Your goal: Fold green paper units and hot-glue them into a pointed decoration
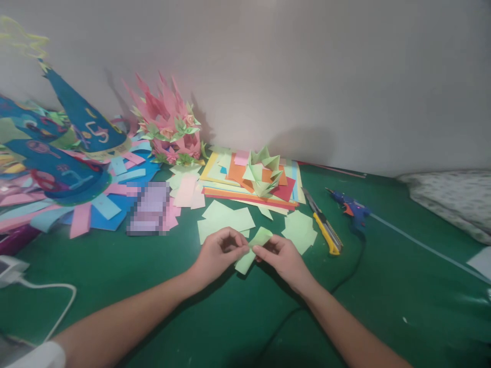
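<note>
My left hand (218, 251) and my right hand (283, 257) meet over a green surface (383, 286), both pinching a small light green paper piece (253, 249) that is folded into a narrow strip. The fingers of each hand are curled onto the paper's edges. Several more light green paper squares (224, 218) lie flat just beyond my hands. A folded light green paper shape with points (264, 173) rests on a stack of coloured paper sheets (245, 186).
A yellow utility knife (324, 225) and a blue glue gun (351, 204) with its black cord lie to the right. Blue paper cones (82, 120), pink and blue strips and a pink paper flower piece (169, 122) crowd the left. A white charger (9, 271) sits at the far left.
</note>
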Demonstrator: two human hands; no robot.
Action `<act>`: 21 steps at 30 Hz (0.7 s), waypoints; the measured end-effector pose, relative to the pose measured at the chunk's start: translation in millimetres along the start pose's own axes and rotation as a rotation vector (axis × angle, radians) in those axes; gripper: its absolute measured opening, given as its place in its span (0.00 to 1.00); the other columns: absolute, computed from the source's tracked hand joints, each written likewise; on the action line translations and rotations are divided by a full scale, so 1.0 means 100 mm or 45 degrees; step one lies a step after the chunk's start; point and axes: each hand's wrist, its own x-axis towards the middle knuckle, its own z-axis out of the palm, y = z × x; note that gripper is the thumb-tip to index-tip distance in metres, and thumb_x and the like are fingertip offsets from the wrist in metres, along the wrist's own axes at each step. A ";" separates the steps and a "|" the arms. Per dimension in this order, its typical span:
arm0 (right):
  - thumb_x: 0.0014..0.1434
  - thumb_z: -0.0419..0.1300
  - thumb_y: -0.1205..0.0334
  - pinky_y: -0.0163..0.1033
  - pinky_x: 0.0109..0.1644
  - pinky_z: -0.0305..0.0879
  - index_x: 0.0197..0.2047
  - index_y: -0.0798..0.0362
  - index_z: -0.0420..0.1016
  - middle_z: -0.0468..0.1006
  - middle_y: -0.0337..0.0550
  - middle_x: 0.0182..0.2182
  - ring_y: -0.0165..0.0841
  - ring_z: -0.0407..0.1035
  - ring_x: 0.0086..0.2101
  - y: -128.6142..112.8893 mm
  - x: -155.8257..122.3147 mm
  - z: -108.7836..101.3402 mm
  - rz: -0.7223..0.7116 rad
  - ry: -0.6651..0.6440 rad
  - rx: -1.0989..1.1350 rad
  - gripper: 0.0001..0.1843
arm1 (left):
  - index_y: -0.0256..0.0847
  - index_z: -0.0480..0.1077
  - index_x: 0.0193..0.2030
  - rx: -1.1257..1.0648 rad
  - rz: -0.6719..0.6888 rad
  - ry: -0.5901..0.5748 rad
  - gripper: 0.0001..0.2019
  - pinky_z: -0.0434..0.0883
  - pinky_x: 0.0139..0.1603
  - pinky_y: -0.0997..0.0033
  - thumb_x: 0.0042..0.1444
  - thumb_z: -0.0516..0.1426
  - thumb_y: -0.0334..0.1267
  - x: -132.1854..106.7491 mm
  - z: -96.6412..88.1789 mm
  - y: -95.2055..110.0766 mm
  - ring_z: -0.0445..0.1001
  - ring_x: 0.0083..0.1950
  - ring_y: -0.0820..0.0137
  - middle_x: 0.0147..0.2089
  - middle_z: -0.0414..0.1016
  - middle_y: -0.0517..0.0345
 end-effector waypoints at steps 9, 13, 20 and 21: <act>0.47 0.64 0.44 0.37 0.32 0.65 0.23 0.52 0.69 0.72 0.36 0.19 0.30 0.67 0.24 0.01 0.01 0.00 -0.036 0.003 0.036 0.20 | 0.41 0.76 0.38 0.328 0.222 -0.069 0.07 0.70 0.44 0.71 0.56 0.57 0.35 0.00 -0.01 0.05 0.73 0.43 0.69 0.40 0.75 0.52; 0.48 0.64 0.44 0.36 0.32 0.65 0.24 0.53 0.66 0.72 0.36 0.19 0.29 0.66 0.23 0.03 0.01 0.00 -0.019 0.076 0.127 0.20 | 0.41 0.76 0.39 0.326 0.163 -0.054 0.07 0.70 0.48 0.69 0.55 0.57 0.34 0.00 -0.01 0.04 0.73 0.46 0.67 0.43 0.76 0.52; 0.49 0.63 0.44 0.35 0.30 0.63 0.24 0.53 0.66 0.71 0.35 0.18 0.28 0.65 0.21 0.01 0.01 0.00 0.009 0.125 0.186 0.20 | 0.41 0.76 0.42 0.327 0.098 -0.097 0.10 0.69 0.51 0.67 0.54 0.56 0.33 0.00 -0.02 0.06 0.72 0.50 0.65 0.46 0.75 0.51; 0.49 0.63 0.43 0.35 0.30 0.62 0.24 0.53 0.66 0.71 0.35 0.18 0.28 0.65 0.21 0.01 0.01 0.00 0.009 0.125 0.185 0.21 | 0.41 0.76 0.42 0.324 0.093 -0.103 0.10 0.69 0.51 0.67 0.54 0.56 0.33 0.00 -0.02 0.06 0.72 0.50 0.65 0.47 0.75 0.52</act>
